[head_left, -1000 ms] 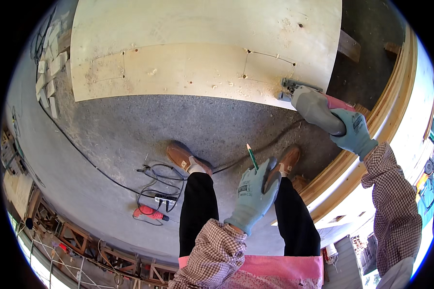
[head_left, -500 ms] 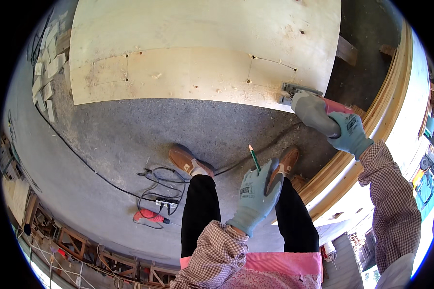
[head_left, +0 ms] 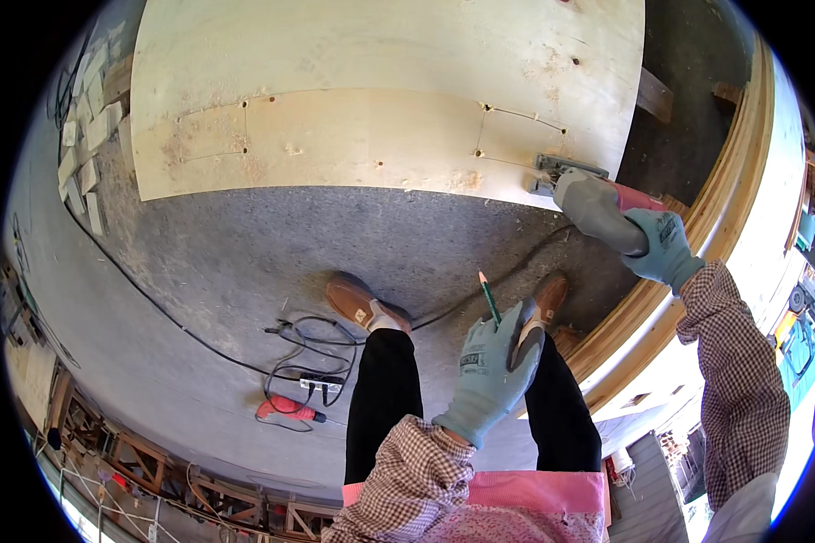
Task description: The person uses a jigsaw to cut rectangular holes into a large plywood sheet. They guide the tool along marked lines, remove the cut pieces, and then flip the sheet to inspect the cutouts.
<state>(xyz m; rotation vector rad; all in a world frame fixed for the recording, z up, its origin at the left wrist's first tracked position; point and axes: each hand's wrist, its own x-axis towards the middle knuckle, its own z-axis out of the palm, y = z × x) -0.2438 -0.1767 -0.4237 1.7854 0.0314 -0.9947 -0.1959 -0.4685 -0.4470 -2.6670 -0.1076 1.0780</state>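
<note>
A large sheet of pale plywood [head_left: 335, 54] has pencil lines, drilled holes and a few cut slots in it. At its near right corner rests a jigsaw [head_left: 598, 210], its metal base plate on the sheet; the blade is hidden. My right hand [head_left: 663, 246], in a light blue glove, is wrapped round the jigsaw's grey handle. Lower down, over my legs, my gloved left hand [head_left: 496, 366] holds a green pencil [head_left: 489, 297] with its sharpened tip pointing up and away. The left hand is apart from the sheet.
Stacked long boards [head_left: 724, 181] run along the right. On the floor lie a coiled black cable [head_left: 312, 348], a power strip [head_left: 321, 383] and a red power tool [head_left: 285, 407]. Wood offcuts [head_left: 91, 136] are piled at the far left. A cable passes by my feet.
The whole view has shifted slightly to the right. The jigsaw stays at the same place on the plywood, and both hands keep their grips.
</note>
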